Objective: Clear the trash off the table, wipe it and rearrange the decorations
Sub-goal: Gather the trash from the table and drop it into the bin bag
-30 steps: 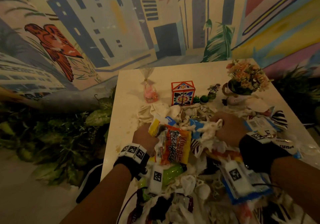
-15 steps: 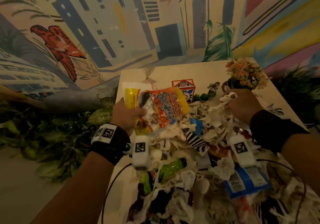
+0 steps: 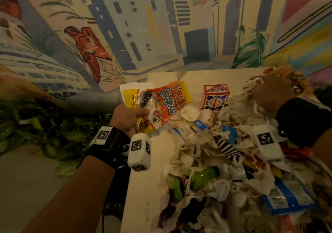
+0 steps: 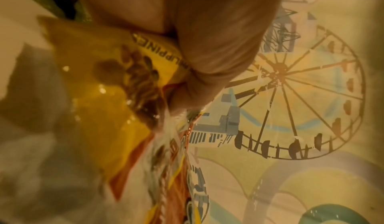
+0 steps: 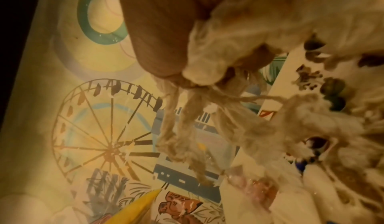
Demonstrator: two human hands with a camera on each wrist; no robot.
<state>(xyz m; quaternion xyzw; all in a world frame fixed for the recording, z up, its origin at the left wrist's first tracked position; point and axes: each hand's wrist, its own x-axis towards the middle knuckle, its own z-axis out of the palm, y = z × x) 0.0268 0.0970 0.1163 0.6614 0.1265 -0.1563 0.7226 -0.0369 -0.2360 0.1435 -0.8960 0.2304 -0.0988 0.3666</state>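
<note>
My left hand [image 3: 129, 119] grips a bunch of snack wrappers [image 3: 158, 99], yellow and orange, lifted above the table's left edge; the same wrappers [image 4: 116, 96] fill the left wrist view. My right hand [image 3: 269, 92] holds a wad of shredded white tissue [image 3: 251, 88] raised over the far right of the pile; the tissue [image 5: 239, 50] trails in strands from the fist. A heap of trash [image 3: 224, 169] covers the white table [image 3: 143, 196]: tissue, a green bottle [image 3: 203, 175], blue packets [image 3: 287, 200]. A painted box decoration [image 3: 215, 97] stands behind the heap.
A flower arrangement [image 3: 291, 78] stands at the table's far right, partly behind my right hand. A mural wall [image 3: 161, 26] rises close behind the table. Green plants [image 3: 45, 124] line the floor to the left. A bare strip of tabletop runs along the left edge.
Both hands have risen from the pile. The left lifted the yellow and orange wrappers up and to the left. The right pulled a wad of tissue up toward the flowers.
</note>
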